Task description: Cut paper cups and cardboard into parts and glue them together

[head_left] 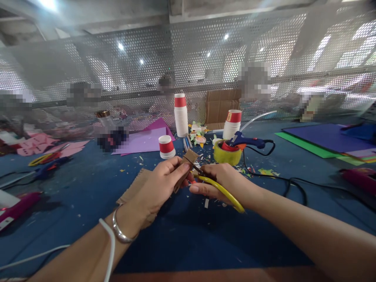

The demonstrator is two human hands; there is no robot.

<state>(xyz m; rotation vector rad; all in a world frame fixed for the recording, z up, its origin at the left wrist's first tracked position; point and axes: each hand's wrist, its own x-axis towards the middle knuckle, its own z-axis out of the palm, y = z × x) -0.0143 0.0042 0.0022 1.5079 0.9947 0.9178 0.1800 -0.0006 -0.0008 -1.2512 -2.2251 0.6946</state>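
Perforated metal screen stands behind the blue table. Left hand pinches a small cardboard piece between thumb and fingers; its upper end projects past the fingertips. Right hand grips yellow-handled scissors, blades against the piece. Larger cardboard sheet lies partly hidden behind the left wrist.

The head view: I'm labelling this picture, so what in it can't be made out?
All in the head view:
Part of the yellow-handled metal scissors: hidden by the right hand.
Part of the flat brown cardboard sheet: hidden by the left hand and forearm.
The magenta device: cut off by the right edge.
Exact shapes of the loose paper scraps: too small.
Details behind the grey perforated metal screen: blurred.
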